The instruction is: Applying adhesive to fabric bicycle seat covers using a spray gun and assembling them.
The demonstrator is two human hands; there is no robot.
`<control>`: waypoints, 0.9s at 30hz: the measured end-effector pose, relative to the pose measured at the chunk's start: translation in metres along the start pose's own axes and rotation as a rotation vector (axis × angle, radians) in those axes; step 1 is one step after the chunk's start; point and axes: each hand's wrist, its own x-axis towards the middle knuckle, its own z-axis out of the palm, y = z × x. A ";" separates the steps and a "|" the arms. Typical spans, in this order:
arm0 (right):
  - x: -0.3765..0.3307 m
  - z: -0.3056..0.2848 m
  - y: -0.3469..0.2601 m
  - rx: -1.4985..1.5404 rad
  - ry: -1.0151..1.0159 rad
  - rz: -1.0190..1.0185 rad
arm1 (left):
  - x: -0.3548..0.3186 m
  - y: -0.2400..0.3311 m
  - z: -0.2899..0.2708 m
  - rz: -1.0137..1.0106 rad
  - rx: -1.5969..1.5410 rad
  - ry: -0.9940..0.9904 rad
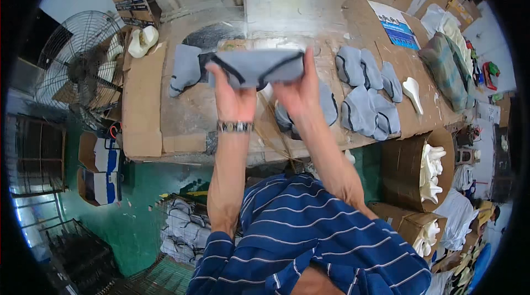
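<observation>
Held up above the workbench, stretched level between my two hands, is a grey fabric shoe upper (pixel 254 66) with black trim; it is slightly blurred. My left hand (pixel 236 96) grips its left end, thumb along the near side. The other end is in my right hand (pixel 298 91), fingers mostly hidden behind the fabric. Another grey upper (pixel 186 68) lies on the bench just left of my left hand. Beyond my right wrist, one more (pixel 327 104) is partly covered by my arm. Several grey uppers (pixel 359 110) lie in pairs to the right.
A white foot-shaped form (pixel 412 95) lies at the bench's right, another (pixel 143 41) at the far left. Cardboard (pixel 144 113) covers the bench. A wire-caged fan (pixel 83 66) stands left. Boxes of white forms (pixel 432 171) stand at the right; folded cloth (pixel 450 68) lies on the bench corner.
</observation>
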 end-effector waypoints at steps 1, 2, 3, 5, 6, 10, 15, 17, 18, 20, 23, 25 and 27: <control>0.010 0.016 -0.012 -0.010 -0.050 0.008 | 0.005 -0.003 0.013 0.032 -0.062 -0.109; 0.018 0.033 -0.028 -0.038 -0.067 -0.016 | 0.005 -0.008 0.030 0.020 -0.057 -0.109; 0.018 0.049 -0.043 -0.069 -0.083 -0.037 | 0.002 -0.010 0.053 0.017 -0.068 -0.166; -0.005 0.078 -0.065 -0.094 -0.094 -0.109 | -0.008 -0.018 0.079 0.019 -0.084 -0.217; -0.015 0.079 -0.076 -0.117 -0.106 -0.184 | -0.017 -0.028 0.086 0.043 -0.097 -0.269; -0.057 0.016 -0.103 -0.240 -0.118 -0.212 | -0.037 -0.077 0.030 -0.063 -0.144 -0.269; -0.073 -0.130 -0.108 -0.260 0.177 -0.152 | -0.063 -0.153 -0.118 -0.348 -0.215 -0.007; -0.077 -0.141 -0.110 -0.250 0.280 -0.109 | -0.070 -0.158 -0.128 -0.356 -0.228 0.025; -0.078 -0.145 -0.113 -0.214 0.237 -0.119 | -0.074 -0.159 -0.131 -0.364 -0.241 0.044; -0.074 -0.145 -0.114 -0.171 0.194 -0.155 | -0.072 -0.157 -0.118 -0.349 -0.247 0.020; -0.074 -0.139 -0.114 -0.275 0.207 -0.141 | -0.062 -0.153 -0.112 -0.310 -0.290 -0.082; -0.084 -0.144 -0.123 -0.313 0.274 -0.023 | -0.061 -0.150 -0.106 -0.309 -0.237 -0.008; -0.092 -0.162 -0.132 -0.834 0.370 -0.145 | -0.068 -0.147 -0.087 -0.292 -0.228 -0.014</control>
